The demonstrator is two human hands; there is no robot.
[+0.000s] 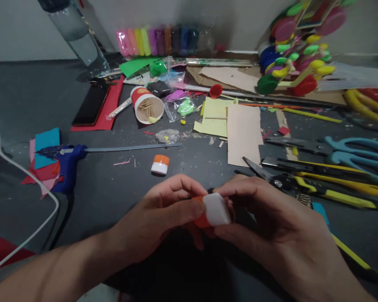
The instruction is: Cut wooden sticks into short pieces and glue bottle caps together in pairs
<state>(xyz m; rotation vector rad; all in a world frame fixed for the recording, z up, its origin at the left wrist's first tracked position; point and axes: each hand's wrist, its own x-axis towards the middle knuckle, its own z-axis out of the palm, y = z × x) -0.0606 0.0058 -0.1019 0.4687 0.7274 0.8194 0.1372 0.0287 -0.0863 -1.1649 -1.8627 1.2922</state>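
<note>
Between my two hands, just above the dark tabletop, is a small rounded orange-and-white block. My left hand pinches its orange end between thumb and fingers. The fingertips and thumb of my right hand close around the white end; some of those fingers are hidden behind it. A second, smaller orange-and-white piece stands on the table beyond my left hand. What the blocks are made of I cannot tell.
A blue glue gun lies left, near a white cable. Blue-handled scissors, yellow-black cutters and paper pieces lie right. Behind are a tipped paper cup, a phone and a water bottle.
</note>
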